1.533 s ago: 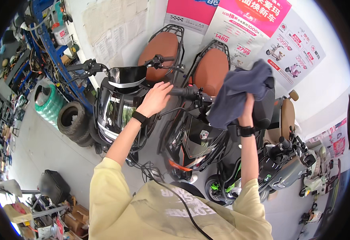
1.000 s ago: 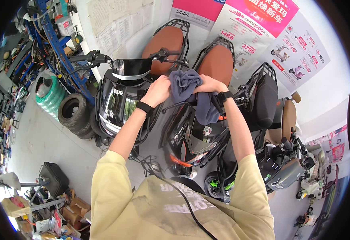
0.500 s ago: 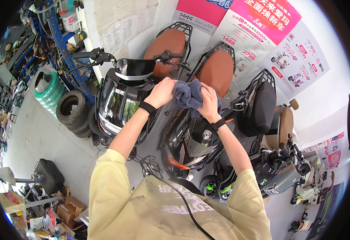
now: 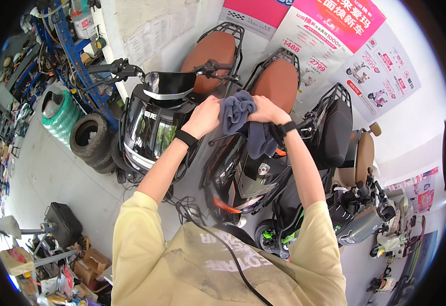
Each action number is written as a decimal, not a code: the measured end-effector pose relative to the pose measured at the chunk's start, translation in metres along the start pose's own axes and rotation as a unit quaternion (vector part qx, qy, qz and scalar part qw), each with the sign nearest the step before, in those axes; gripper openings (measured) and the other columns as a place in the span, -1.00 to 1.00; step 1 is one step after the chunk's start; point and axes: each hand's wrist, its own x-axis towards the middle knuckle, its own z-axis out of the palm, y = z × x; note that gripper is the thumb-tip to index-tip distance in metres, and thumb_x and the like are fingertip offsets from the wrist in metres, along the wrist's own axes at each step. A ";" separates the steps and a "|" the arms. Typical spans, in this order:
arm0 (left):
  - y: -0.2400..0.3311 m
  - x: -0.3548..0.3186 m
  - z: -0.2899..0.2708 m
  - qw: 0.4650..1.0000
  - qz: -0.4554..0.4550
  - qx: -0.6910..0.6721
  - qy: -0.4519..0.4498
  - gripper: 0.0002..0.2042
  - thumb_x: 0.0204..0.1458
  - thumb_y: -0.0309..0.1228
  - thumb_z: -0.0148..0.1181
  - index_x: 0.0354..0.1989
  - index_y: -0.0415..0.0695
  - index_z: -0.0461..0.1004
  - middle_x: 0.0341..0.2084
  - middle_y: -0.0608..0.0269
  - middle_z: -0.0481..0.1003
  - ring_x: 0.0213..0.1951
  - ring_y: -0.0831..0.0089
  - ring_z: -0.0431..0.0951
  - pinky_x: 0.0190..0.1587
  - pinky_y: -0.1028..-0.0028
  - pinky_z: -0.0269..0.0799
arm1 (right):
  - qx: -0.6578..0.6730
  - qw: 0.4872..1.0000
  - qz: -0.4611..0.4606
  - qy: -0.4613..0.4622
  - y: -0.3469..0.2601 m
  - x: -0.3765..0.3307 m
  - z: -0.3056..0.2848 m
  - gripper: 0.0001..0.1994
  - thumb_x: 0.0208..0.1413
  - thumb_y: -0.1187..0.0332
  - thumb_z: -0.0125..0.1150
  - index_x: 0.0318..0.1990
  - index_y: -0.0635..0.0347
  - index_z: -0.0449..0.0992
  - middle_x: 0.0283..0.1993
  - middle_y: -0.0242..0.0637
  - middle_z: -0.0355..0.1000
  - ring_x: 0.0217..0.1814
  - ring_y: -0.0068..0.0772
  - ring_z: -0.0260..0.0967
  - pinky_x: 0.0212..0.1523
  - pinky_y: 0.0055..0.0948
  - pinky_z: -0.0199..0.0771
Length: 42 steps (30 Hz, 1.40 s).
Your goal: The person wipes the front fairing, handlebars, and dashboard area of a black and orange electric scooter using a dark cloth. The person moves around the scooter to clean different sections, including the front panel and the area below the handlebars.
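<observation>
Green-wrapped tyres [image 4: 62, 125] stand at the left, just beside bare tyres [image 4: 88, 138]. Next comes a black scooter [image 4: 154, 130] with a brown seat. The person's left hand [image 4: 205, 116] is curled against the left edge of a bunched blue-grey cloth [image 4: 237, 112]; its fingers are hidden, so whether they grip it cannot be told. The cloth lies between the hands, over the front of a second scooter [image 4: 251, 178]. The right hand [image 4: 266, 110] is clamped on it. Farther right is a black seat [image 4: 337, 135].

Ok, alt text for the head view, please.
The right hand grips a bunched blue-grey cloth over a black scooter; the left hand touches the cloth's left side. Another scooter stands to the left, with stacked tyres beyond.
</observation>
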 end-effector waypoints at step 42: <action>0.006 0.002 -0.005 0.998 -0.046 -0.017 -0.048 -0.57 0.08 -0.52 0.17 0.17 -0.09 0.58 0.10 0.26 0.59 0.08 0.22 0.52 0.21 0.28 0.45 | 0.241 0.811 0.106 0.523 0.034 -0.171 0.098 -0.66 0.37 0.30 0.22 0.18 0.32 0.47 0.20 -0.22 0.47 0.17 -0.28 0.46 0.31 -0.24 0.43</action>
